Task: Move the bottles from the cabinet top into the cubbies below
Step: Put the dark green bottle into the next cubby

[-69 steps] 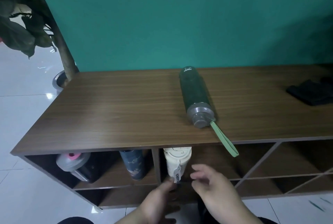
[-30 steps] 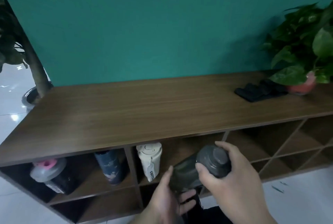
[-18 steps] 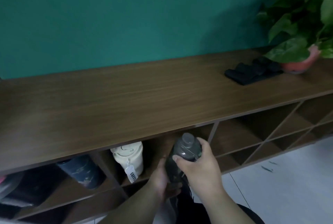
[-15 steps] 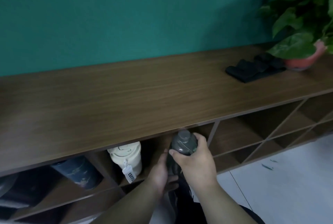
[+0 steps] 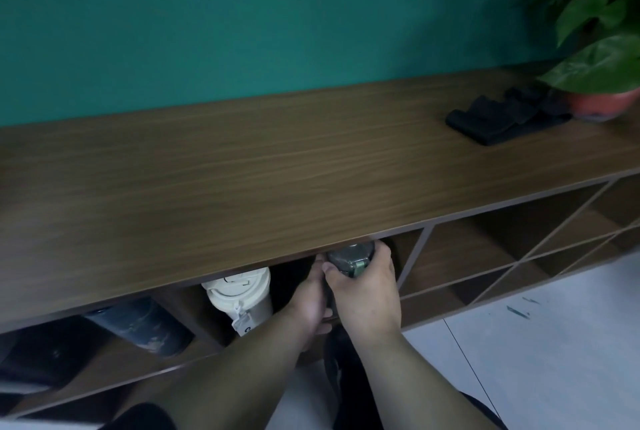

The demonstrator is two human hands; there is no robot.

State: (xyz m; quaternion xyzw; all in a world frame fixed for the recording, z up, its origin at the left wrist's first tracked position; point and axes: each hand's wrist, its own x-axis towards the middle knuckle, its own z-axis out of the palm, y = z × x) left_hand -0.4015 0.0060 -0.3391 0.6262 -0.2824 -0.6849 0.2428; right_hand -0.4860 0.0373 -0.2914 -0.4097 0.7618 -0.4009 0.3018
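The dark green bottle (image 5: 349,258) with a grey cap stands upright in the upper cubby under the brown wooden cabinet top (image 5: 242,166), its top just below the edge. My right hand (image 5: 363,287) grips its cap end from the right. My left hand (image 5: 311,294) holds its lower body from the left. In the same cubby, left of my hands, stands a cream bottle (image 5: 242,294) with a tag. A dark blue bottle (image 5: 138,325) sits in the cubby further left. No bottle lies on the cabinet top.
A black folded cloth (image 5: 498,118) lies on the cabinet top at the right, beside a potted plant (image 5: 602,59) in a red pot. Diamond-shaped cubbies (image 5: 512,239) open to the right. Pale floor tiles (image 5: 536,343) show below right.
Both hands took the green bottle off the cabinet top, carried it down and pushed it into the cubby beside the cream bottle; its cap now sits under the top's edge.
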